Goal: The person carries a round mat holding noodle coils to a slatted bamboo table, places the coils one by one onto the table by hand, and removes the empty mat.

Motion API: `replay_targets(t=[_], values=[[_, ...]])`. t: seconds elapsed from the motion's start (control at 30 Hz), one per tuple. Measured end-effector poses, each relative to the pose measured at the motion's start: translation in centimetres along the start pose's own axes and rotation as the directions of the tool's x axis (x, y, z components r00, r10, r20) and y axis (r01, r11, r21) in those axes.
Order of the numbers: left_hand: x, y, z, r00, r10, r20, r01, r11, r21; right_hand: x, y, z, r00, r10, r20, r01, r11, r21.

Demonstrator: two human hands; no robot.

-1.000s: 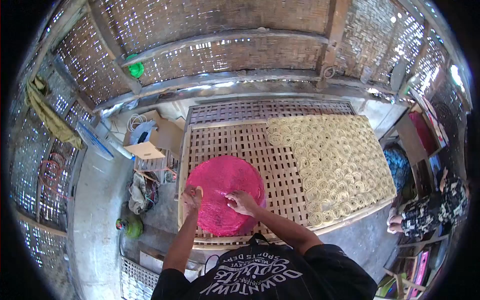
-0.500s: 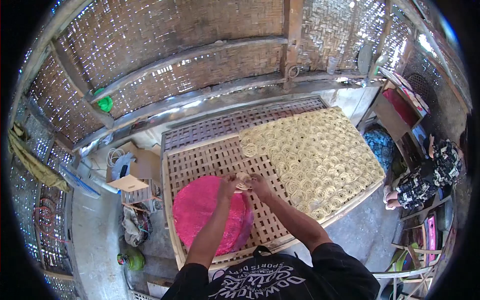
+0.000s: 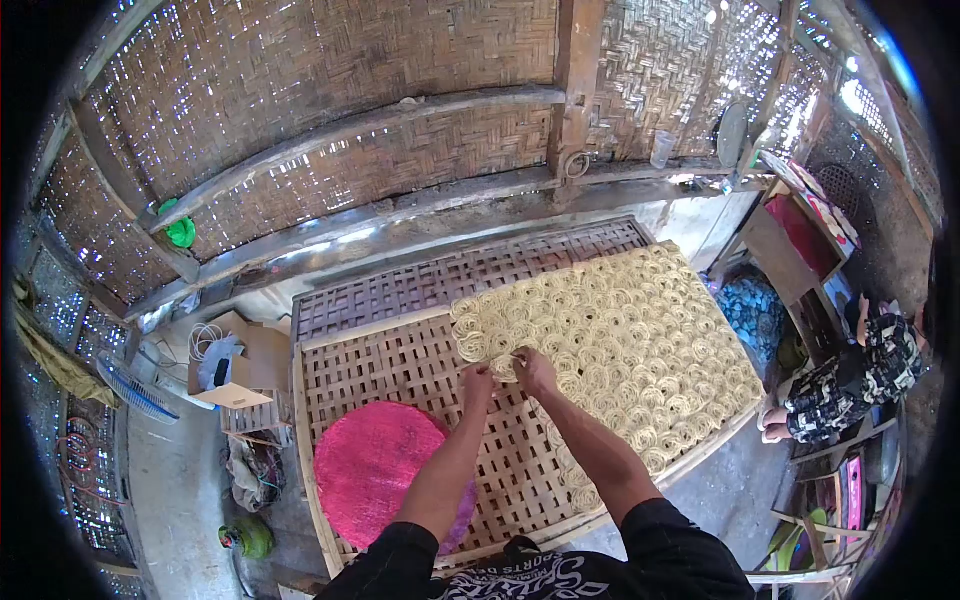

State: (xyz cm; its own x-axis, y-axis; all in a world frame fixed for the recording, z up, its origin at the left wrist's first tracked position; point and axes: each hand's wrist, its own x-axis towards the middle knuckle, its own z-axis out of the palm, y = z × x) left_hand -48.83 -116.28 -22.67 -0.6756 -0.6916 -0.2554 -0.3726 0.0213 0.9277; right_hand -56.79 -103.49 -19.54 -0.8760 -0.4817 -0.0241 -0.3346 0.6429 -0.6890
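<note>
A pale noodle nest (image 3: 504,371) is between my two hands, at the near left edge of the laid-out rows. My left hand (image 3: 478,383) pinches its left side with closed fingers. On the other side, my right hand (image 3: 535,372) has its fingers closed on the nest, partly covering it. Many similar coiled nests (image 3: 640,350) lie packed side by side over the right part of a woven bamboo rack (image 3: 385,360). A round, bright pink thing (image 3: 375,470) sits on the rack's near left, under my left forearm; what it is made of I cannot tell.
An open cardboard box (image 3: 250,365) stands left of the rack, with a blue fan (image 3: 135,385) farther left. A green gas cylinder (image 3: 247,538) is on the floor. At right, a person in patterned clothes (image 3: 850,385) is beside wooden shelving. A woven wall (image 3: 400,150) rises behind.
Both hands have moved from beside the pink thing, away from me and toward the rows, carrying the noodle nest to their edge. The view has shifted slightly.
</note>
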Motion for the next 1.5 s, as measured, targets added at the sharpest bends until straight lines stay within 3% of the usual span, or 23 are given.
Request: replay_targets(t=[0.03, 0.13, 0.23, 0.33, 0.43, 0.47, 0.57, 0.6, 0.63, 0.67, 0.77, 0.87, 0.97, 1.07, 1.17, 1.27, 1.37, 1.4, 1.5], values=[[0.4, 0.0, 0.4, 1.000, 0.002, -0.026, -0.003, 0.999, -0.037, 0.5, -0.1, 0.1, 1.000, -0.011, 0.017, 0.012, 0.998, -0.058], [0.7, 0.6, 0.6, 0.990, 0.117, -0.081, -0.092, 0.960, 0.263, 2.0, 0.1, 0.7, 0.997, -0.071, 0.030, 0.076, 0.976, -0.206], [0.0, 0.8, 1.1, 0.945, 0.283, -0.165, -0.175, 0.863, 0.473, 2.5, -0.1, 0.8, 0.998, -0.021, 0.055, 0.034, 0.968, -0.250], [-0.4, 0.1, -0.1, 0.963, 0.259, -0.075, -0.220, 0.916, 0.334, 1.4, -0.9, -0.7, 0.991, -0.117, 0.059, 0.128, 0.959, -0.252], [-3.4, 0.4, -3.5, 0.932, 0.357, -0.053, -0.339, 0.916, 0.213, 0.3, -0.5, 0.6, 0.983, -0.105, -0.152, 0.086, 0.988, -0.131], [-5.2, 0.8, -5.2, 0.939, 0.339, -0.059, -0.322, 0.926, 0.196, -0.6, -0.3, 1.0, 0.964, -0.153, -0.215, 0.146, 0.988, -0.049], [-10.4, 0.8, -10.4, 0.923, 0.320, -0.212, -0.271, 0.935, 0.229, -5.2, -1.5, 2.8, 0.992, -0.124, -0.028, 0.121, 0.989, -0.087], [-12.1, 0.2, -12.3, 0.927, 0.292, -0.236, -0.231, 0.939, 0.255, -7.7, -3.3, 2.8, 0.992, -0.059, 0.112, 0.056, 0.998, 0.030], [-14.2, -0.6, -14.1, 0.930, 0.261, -0.260, -0.188, 0.943, 0.274, -9.9, -3.2, 4.6, 0.973, -0.193, 0.129, 0.185, 0.980, 0.075], [-15.6, -1.5, -15.5, 0.929, 0.238, -0.285, -0.152, 0.944, 0.293, -11.2, -3.4, 6.5, 0.935, -0.328, 0.133, 0.312, 0.942, 0.123], [-19.7, -4.4, -18.3, 0.920, 0.282, -0.273, -0.131, 0.876, 0.464, -14.9, -8.3, 8.6, 0.935, -0.339, 0.103, 0.342, 0.940, -0.013], [-21.7, -6.8, -19.5, 0.940, 0.272, -0.206, -0.152, 0.874, 0.462, -15.5, -10.3, 10.2, 0.959, -0.267, 0.093, 0.279, 0.948, -0.152], [-22.6, -7.0, -19.7, 0.961, 0.190, -0.200, -0.110, 0.929, 0.353, -15.1, -10.4, 11.8, 0.977, -0.089, 0.193, 0.127, 0.973, -0.191], [-23.6, -4.4, -20.5, 0.984, 0.083, -0.155, -0.037, 0.960, 0.278, -16.9, -13.0, 10.6, 0.970, -0.233, 0.068, 0.240, 0.963, -0.126], [-24.6, -3.3, -20.7, 0.919, 0.263, -0.293, -0.131, 0.906, 0.402, -19.3, -17.0, 9.6, 0.939, -0.199, 0.282, 0.098, 0.937, 0.335], [-24.7, -4.0, -21.7, 0.805, 0.494, -0.329, -0.305, 0.819, 0.485, -22.1, -21.2, 9.4, 0.918, -0.237, 0.318, 0.052, 0.867, 0.496], [-24.4, -5.2, -22.3, 0.867, 0.412, -0.282, -0.368, 0.909, 0.195, -23.4, -21.3, 11.1, 0.967, -0.228, 0.117, 0.135, 0.842, 0.523], [-24.7, -4.9, -22.7, 0.938, 0.314, -0.147, -0.276, 0.933, 0.231, -23.9, -22.1, 9.7, 0.974, -0.202, 0.099, 0.127, 0.856, 0.502], [-25.4, -4.4, -21.7, 0.883, 0.465, -0.055, -0.430, 0.852, 0.299, -23.2, -19.8, 9.6, 0.979, -0.178, 0.104, 0.146, 0.954, 0.263]])
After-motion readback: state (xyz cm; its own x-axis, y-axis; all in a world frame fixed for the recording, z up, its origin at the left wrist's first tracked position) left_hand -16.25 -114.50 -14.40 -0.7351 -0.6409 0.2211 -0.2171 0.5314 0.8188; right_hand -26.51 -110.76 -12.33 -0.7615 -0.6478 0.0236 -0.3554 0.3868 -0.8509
